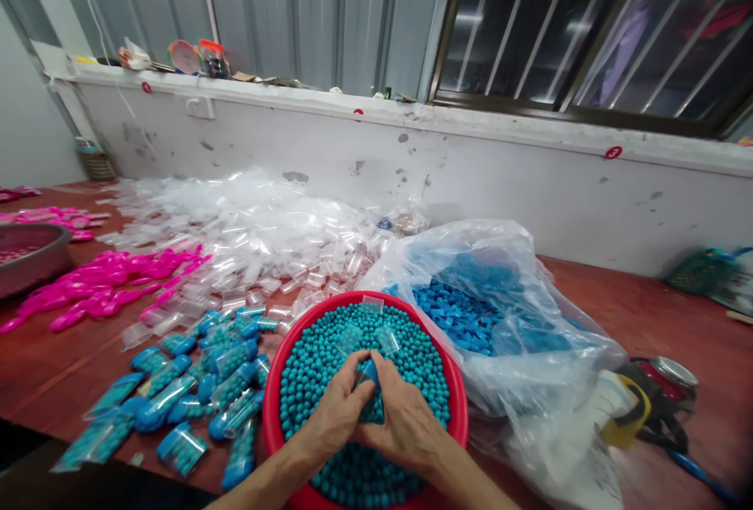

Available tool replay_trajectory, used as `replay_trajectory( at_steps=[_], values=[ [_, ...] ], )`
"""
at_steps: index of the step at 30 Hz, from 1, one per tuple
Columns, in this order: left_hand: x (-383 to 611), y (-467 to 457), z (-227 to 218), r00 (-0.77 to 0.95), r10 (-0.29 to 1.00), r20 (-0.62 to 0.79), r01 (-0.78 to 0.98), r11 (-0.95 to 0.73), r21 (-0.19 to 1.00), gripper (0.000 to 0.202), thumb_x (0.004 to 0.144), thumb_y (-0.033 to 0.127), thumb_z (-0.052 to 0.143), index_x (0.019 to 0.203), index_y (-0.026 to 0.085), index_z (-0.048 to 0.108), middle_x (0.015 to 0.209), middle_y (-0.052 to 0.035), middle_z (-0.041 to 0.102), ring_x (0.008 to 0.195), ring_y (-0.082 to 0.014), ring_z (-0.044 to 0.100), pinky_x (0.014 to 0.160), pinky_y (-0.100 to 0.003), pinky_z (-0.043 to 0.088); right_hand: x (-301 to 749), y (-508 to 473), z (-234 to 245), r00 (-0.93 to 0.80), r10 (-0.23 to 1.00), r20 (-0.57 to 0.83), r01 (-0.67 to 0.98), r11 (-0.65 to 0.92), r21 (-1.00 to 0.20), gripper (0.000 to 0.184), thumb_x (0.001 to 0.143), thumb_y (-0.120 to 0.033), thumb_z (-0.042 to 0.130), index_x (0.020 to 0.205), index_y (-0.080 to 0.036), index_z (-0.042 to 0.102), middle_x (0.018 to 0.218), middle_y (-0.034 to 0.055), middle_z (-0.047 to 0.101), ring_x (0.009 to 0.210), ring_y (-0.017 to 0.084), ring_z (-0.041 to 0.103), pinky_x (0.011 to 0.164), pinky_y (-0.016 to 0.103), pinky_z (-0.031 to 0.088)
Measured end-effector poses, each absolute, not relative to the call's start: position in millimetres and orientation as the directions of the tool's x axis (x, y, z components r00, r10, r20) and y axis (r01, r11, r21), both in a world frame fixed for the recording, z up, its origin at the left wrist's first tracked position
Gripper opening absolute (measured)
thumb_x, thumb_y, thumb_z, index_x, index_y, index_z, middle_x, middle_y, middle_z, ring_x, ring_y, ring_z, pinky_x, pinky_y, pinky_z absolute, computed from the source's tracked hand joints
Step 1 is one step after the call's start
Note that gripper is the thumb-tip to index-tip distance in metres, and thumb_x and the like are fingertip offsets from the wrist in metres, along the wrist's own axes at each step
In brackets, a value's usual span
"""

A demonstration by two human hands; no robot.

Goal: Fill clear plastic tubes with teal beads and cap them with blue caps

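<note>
A red basin (271, 384) full of teal beads (318, 353) stands in front of me. Over it my left hand (335, 408) and my right hand (405, 420) meet, fingers closed round a small clear container with a blue cap (368, 373). Fingers cover most of that container, so how full it is cannot be made out. Clear plastic tubes (388, 340) lie on the beads just beyond my fingertips. Left of the basin lie several blue-capped containers (168, 404) filled with teal beads.
A heap of clear empty tubes (252, 216) spreads behind. To the right, a plastic bag (565, 384) holds blue caps (452, 310). Pink pieces (111, 282) and a grey basin (56, 263) are at left. A red jar-like object (671, 380) stands at right.
</note>
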State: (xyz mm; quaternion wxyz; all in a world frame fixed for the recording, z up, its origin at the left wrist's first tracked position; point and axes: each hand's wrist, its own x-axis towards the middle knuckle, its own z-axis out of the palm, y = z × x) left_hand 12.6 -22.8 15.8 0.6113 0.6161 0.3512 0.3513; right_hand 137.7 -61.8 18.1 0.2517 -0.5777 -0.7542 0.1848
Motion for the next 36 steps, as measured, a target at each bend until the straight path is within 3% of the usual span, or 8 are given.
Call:
replay_trajectory(
  at_steps=[6,13,17,23,26,29,32,36],
  values=[
    [19,-26,14,0.438,0.898,-0.037,-0.002,0.042,0.999,0.021,0.075,0.024,0.046,0.094,0.016,0.050,0.069,0.0029,0.054,0.067,-0.0131,0.050,0.065,-0.024,0.040,127,-63,6,-0.116,0.957,0.268,0.843,0.237,-0.483,0.070,0.063,-0.037,0.062,0.122,-0.010,0.035,0.107,0.0182,0.052,0.090,0.030,0.058,0.072,0.041,0.049],
    [12,-27,12,0.385,0.923,0.017,0.208,-0.105,0.973,0.016,0.075,0.024,0.042,0.086,0.018,0.052,0.075,-0.0003,0.058,0.072,-0.0163,0.053,0.069,-0.026,0.041,117,-67,13,-0.151,0.985,0.082,0.826,0.171,-0.536,0.074,0.068,-0.042,0.058,0.129,-0.010,0.030,0.110,0.0178,0.051,0.090,0.029,0.058,0.073,0.039,0.048],
    [-22,-15,22,0.369,0.928,0.053,0.373,-0.201,0.906,0.025,0.076,0.029,0.044,0.098,0.020,0.053,0.083,-0.0014,0.062,0.078,-0.0178,0.056,0.074,-0.027,0.042,129,-57,28,-0.246,0.969,0.007,0.828,0.214,-0.518,0.078,0.075,-0.041,0.055,0.137,-0.014,0.017,0.122,0.0174,0.046,0.099,0.030,0.054,0.080,0.040,0.044],
    [-110,33,24,0.108,0.993,0.055,0.729,-0.117,0.675,0.048,0.079,0.042,0.036,0.122,0.020,0.041,0.096,-0.0044,0.063,0.088,-0.0228,0.059,0.077,-0.033,0.044,165,-2,27,0.034,0.999,0.003,0.954,-0.032,-0.298,0.064,0.080,-0.030,0.051,0.135,-0.014,0.023,0.113,0.0198,0.050,0.095,0.032,0.055,0.077,0.042,0.042],
    [-136,46,20,-0.006,0.996,0.088,0.903,-0.033,0.429,0.055,0.082,0.040,0.029,0.130,0.014,0.031,0.104,-0.0130,0.060,0.093,-0.0290,0.058,0.078,-0.040,0.043,172,15,14,-0.024,1.000,-0.020,0.934,0.015,-0.356,0.058,0.074,-0.018,0.055,0.129,-0.014,0.036,0.111,0.0194,0.052,0.095,0.032,0.055,0.079,0.043,0.041],
    [-137,47,17,-0.011,0.955,0.298,0.972,-0.060,0.226,0.055,0.083,0.038,0.025,0.129,0.009,0.033,0.112,-0.0183,0.055,0.098,-0.0320,0.054,0.081,-0.043,0.041,170,24,8,-0.057,0.998,0.005,0.903,0.053,-0.427,0.049,0.073,-0.018,0.055,0.120,-0.014,0.045,0.106,0.0147,0.057,0.096,0.027,0.056,0.081,0.038,0.041],
    [-111,44,16,0.117,0.894,0.433,0.944,-0.235,0.230,0.050,0.083,0.038,0.027,0.121,0.010,0.043,0.111,-0.0158,0.055,0.100,-0.0290,0.053,0.085,-0.040,0.041,161,33,13,-0.066,0.995,0.070,0.861,0.092,-0.500,0.048,0.077,-0.026,0.053,0.122,-0.013,0.043,0.106,0.0109,0.059,0.098,0.021,0.055,0.083,0.030,0.040],
    [-51,40,14,0.258,0.863,0.433,0.823,-0.432,0.370,0.042,0.081,0.037,0.035,0.115,0.016,0.049,0.106,-0.0110,0.058,0.098,-0.0264,0.053,0.086,-0.039,0.041,150,42,29,-0.153,0.964,0.218,0.746,0.257,-0.614,0.054,0.077,-0.031,0.055,0.126,-0.015,0.040,0.109,0.0066,0.059,0.098,0.017,0.055,0.083,0.025,0.041]
  ],
)
